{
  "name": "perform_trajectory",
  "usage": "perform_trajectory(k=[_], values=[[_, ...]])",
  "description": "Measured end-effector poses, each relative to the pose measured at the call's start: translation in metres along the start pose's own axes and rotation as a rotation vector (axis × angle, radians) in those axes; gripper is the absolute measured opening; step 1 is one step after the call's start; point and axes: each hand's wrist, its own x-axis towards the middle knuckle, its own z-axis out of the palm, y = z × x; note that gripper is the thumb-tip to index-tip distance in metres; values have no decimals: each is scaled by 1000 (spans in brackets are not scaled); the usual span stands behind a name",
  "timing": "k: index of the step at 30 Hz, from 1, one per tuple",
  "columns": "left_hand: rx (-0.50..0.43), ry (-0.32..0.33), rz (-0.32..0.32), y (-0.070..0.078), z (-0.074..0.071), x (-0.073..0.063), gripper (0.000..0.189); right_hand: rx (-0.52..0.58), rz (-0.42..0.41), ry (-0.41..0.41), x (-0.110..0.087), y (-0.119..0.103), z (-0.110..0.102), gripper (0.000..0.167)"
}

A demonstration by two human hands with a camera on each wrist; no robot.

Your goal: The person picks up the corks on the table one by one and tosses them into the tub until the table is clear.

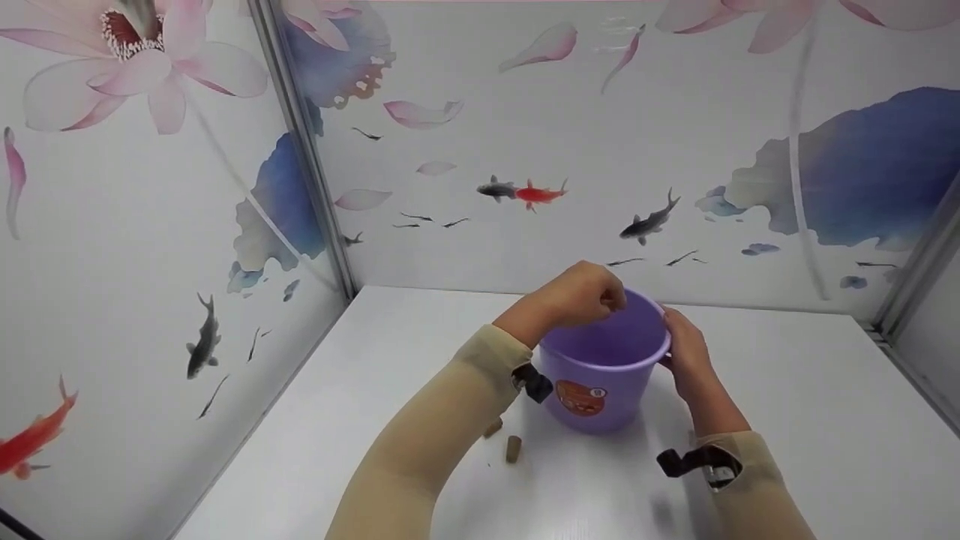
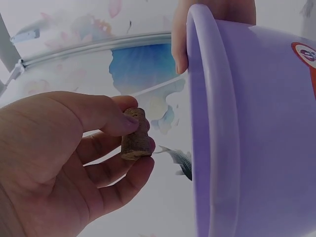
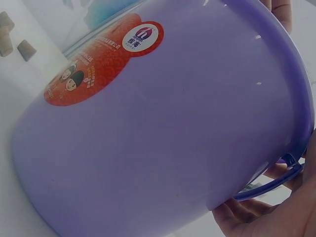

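Note:
A purple plastic bucket (image 1: 634,386) with a red label stands upright on the white table. Above its left rim is my left hand (image 1: 581,295), which pinches a small brown cork (image 2: 137,143) between thumb and fingers, as the left wrist view shows. My right hand (image 1: 688,349) grips the bucket's right side at the rim, by the purple handle (image 3: 271,186). On the table, left of the bucket, lie a loose cork (image 1: 513,449) and another cork (image 1: 493,427) partly hidden by my left sleeve. The bucket's bottom inside is out of sight.
White panels printed with lotus flowers and fish (image 1: 646,225) close off the back and left of the table (image 1: 810,420). A metal corner post (image 1: 307,150) rises at the back left. Each wrist carries a black camera mount (image 1: 534,382).

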Motion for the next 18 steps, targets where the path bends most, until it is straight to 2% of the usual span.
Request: perform_trajectory(k=[9,18], values=[[41,24,37,0,5,2,28,-2,13,14,2,2,1,57],[28,20,0,0,11,3,27,24,29,14,3,3,-2,55]])
